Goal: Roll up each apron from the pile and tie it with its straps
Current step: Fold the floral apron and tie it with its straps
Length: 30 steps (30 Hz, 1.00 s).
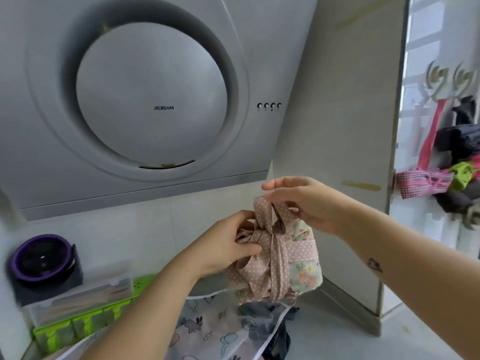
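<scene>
Apron roll (305, 271) midair; left hand (223, 245) pinches knot (265, 241), right hand (309, 201) pinches strap loop (261, 209).

We can read just one word — ROBAM — in dark letters on the big round plate of the grey range hood (152, 100).

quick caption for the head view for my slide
Left hand and right hand knot polka-dot straps around a rolled floral apron below a range hood.
</scene>
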Tool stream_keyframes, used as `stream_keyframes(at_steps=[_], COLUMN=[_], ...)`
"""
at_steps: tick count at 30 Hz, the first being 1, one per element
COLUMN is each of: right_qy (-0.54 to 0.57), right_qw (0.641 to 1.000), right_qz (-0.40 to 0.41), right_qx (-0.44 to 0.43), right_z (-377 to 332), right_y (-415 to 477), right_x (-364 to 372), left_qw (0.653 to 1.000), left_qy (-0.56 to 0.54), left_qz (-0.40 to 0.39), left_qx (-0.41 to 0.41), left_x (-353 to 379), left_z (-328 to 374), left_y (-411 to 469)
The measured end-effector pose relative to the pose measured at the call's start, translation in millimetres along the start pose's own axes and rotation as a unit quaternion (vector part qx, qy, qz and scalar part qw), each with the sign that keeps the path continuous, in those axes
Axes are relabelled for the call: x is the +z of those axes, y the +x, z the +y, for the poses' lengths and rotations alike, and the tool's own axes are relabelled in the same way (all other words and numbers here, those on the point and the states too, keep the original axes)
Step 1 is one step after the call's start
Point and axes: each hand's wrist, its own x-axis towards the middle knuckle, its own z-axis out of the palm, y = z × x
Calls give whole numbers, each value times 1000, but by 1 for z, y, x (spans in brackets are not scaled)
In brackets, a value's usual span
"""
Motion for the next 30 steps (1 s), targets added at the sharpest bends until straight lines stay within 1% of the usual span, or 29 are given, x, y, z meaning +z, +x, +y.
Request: stream_keyframes(at_steps=[1, 2, 3, 4, 5, 6, 7, 8, 9, 10, 12, 14, 15, 19, 22, 24, 26, 28, 30], right_qy=[-17, -20, -11, 7, 28, 52, 77, 104, 128, 151, 194, 228, 239, 247, 212, 175, 122, 11, -138], right_qw=[1000, 1000, 1000, 999, 998, 997, 994, 992, 989, 987, 979, 972, 969, 969, 977, 984, 991, 998, 990], right_qz=[3, 7, 14, 25, 39, 54, 67, 72, 68, 60, 39, 32, 28, 11, 7, -11, -36, -52, -29], right_qx=[-11, -19, -25, -29, -31, -30, -25, -17, -1, 20, 48, 54, 53, 31, 23, 26, 29, 24, -13], right_z=[-1, -2, -2, -3, -4, -6, -8, -10, -13, -15, -20, -23, -24, -30, -36, -39, -42, -46, -53], right_y=[-6, -9, -13, -16, -19, -22, -25, -29, -33, -36, -41, -46, -48, -52, -54, -54, -55, -60, -67], right_x=[-11, -19, -28, -37, -45, -52, -60, -68, -75, -80, -90, -102, -107, -121, -129, -132, -134, -142, -155], left_qw=[996, 979, 942, 896, 862, 855, 879, 918, 953, 974, 990, 987, 984, 973, 964, 968, 964, 946, 924], left_qy=[77, 171, 263, 320, 334, 317, 275, 208, 143, 89, -21, -112, -130, -145, -174, -164, -199, -280, -359], left_qz=[36, 106, 203, 295, 360, 385, 367, 324, 262, 210, 142, 115, 119, 179, 203, 191, 175, 156, 104], left_qx=[3, 15, 44, 86, 126, 144, 132, 95, 47, 18, -1, -12, -21, -10, 0, 0, -16, -49, -83], left_x=[8, 15, 22, 29, 38, 46, 53, 62, 70, 76, 87, 99, 104, 117, 122, 124, 124, 120, 111], left_z=[12, 25, 38, 49, 59, 67, 77, 83, 89, 92, 101, 114, 117, 132, 129, 128, 127, 122, 115], left_y=[7, 10, 13, 17, 20, 23, 26, 34, 41, 49, 64, 77, 83, 106, 125, 135, 142, 149, 157])
